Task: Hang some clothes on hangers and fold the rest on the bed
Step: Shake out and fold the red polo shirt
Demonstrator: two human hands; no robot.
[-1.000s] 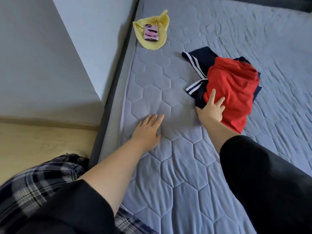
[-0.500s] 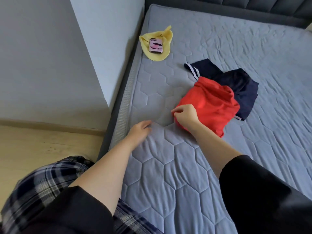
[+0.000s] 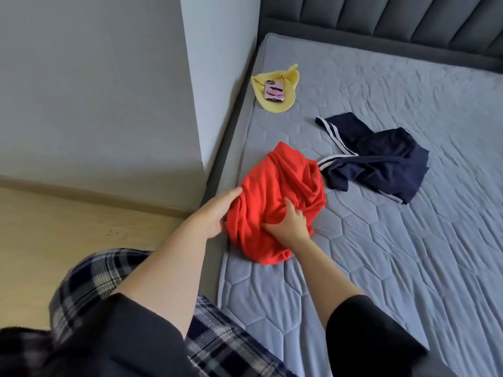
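1. The red garment [image 3: 283,186] lies bunched near the mattress [image 3: 408,268] edge.
2. The right hand [image 3: 292,225] digs curled fingers into its folds, grasping cloth.
3. The left hand [image 3: 217,210], fingers straight and released, presses its 9 o'clock side.
4. A navy striped garment [image 3: 386,164] lies just beside it at 2 o'clock.
5. A yellow cloth [image 3: 277,106] bearing a phone [image 3: 274,90] lies at 12 o'clock.

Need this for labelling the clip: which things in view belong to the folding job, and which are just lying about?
Job in hand:
- red garment, gripped by the right hand, with the left hand touching its side
- navy striped garment
- mattress

Lying about:
- phone
- yellow cloth under it, possibly laundry too
- headboard
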